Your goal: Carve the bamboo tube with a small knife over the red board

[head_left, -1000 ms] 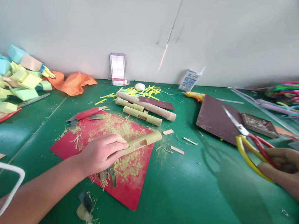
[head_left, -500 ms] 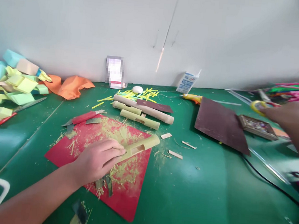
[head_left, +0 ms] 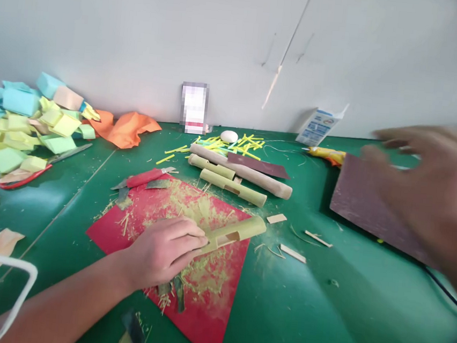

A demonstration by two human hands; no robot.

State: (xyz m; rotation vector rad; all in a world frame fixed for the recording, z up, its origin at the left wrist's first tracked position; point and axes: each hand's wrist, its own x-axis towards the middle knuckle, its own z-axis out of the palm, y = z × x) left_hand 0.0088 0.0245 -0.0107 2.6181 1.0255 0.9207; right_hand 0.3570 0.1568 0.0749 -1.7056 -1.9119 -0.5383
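My left hand is closed around one end of a bamboo tube with a rectangular slot cut in its side. The tube's near end is hidden by my fingers. Below it lies a red sheet strewn with greenish shavings. My right hand, smeared by motion, is raised over a dark brown sheet; its fingers are apart and nothing shows between them. A utility knife with a red handle rests at the red sheet's upper left edge.
Two more cut bamboo pieces and a wooden rod lie behind the red sheet. Folded paper blocks pile up at left beside red-handled scissors. A yellow glue gun and a blue-white carton stand near the wall.
My right hand has come away from the yellow ring-like handle at far right and moved left over the brown sheet. My left hand keeps its grip on the bamboo tube. The view has turned right.
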